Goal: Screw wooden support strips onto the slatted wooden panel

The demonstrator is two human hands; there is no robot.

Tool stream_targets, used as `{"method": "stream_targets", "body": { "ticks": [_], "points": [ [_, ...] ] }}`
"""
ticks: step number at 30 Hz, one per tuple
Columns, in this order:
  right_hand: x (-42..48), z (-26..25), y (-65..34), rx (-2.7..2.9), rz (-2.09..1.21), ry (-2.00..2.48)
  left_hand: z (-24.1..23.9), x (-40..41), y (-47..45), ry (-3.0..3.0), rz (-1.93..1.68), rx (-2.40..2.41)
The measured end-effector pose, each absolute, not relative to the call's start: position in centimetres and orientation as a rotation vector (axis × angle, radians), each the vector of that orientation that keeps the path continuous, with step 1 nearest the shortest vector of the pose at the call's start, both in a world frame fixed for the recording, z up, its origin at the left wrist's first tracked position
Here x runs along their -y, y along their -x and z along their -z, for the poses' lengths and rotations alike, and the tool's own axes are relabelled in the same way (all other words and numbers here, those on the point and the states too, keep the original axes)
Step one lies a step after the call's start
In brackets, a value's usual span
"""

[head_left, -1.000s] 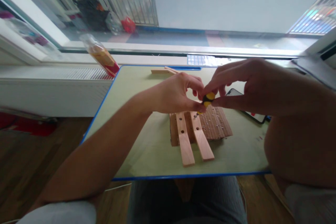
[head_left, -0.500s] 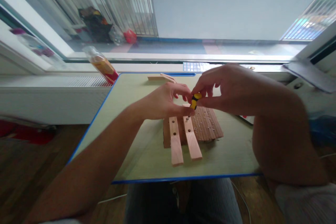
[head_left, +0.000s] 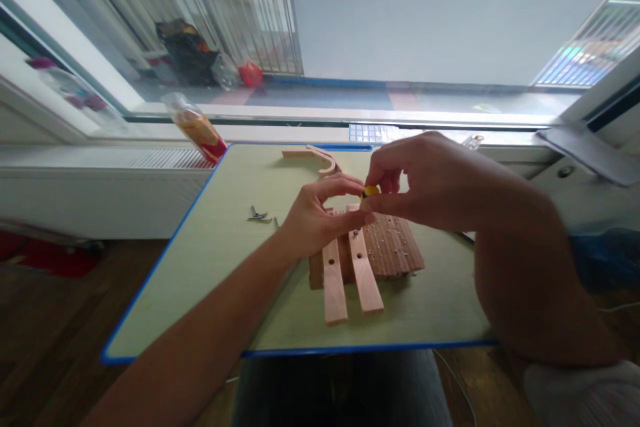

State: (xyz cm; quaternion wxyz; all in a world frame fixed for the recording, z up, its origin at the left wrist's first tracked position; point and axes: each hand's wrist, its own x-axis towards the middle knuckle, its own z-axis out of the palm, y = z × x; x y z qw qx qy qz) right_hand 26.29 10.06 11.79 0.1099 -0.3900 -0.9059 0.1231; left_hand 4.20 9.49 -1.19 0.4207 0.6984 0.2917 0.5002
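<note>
My right hand (head_left: 425, 173) pinches the handle of a small yellow-and-black screwdriver (head_left: 371, 193) between thumb and fingers. From the other side, the thumb and fingertips of my left hand (head_left: 315, 217) close around the same tool, low down. Its shaft is hidden behind my left thumb. Below it lies a light wooden strip (head_left: 369, 285) with holes; a small metal screw head (head_left: 356, 233) shows in the upper one. A second holed strip (head_left: 335, 293) lies alongside, partly under my left hand. Both strips rest on a brown ridged board (head_left: 397, 247) dotted with small holes.
Several loose screws (head_left: 258, 216) lie left of my left hand on the pale green table (head_left: 200, 267). Curved wooden pieces (head_left: 320, 157) are near its far edge. A drink bottle (head_left: 197, 133) leans beyond the far left corner, by the window sill.
The camera view has shifted slightly. My left wrist has swung, uncovering the loose screws on the table. The screwdriver handle is turned and more covered by my fingers.
</note>
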Motion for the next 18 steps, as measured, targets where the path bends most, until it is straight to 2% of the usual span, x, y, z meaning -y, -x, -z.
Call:
{"method": "stream_targets", "body": {
  "ticks": [10,18],
  "points": [
    [-10.39,-11.64,-26.41,2.702,-0.264,1.2,1.07,-9.05,-4.25,-1.752,-1.253,-0.787],
    [-9.53,-12.05,-27.1,2.716,-0.491,0.867,1.99,-9.48,-3.97,-1.809,-1.263,-0.667]
  ]
}}
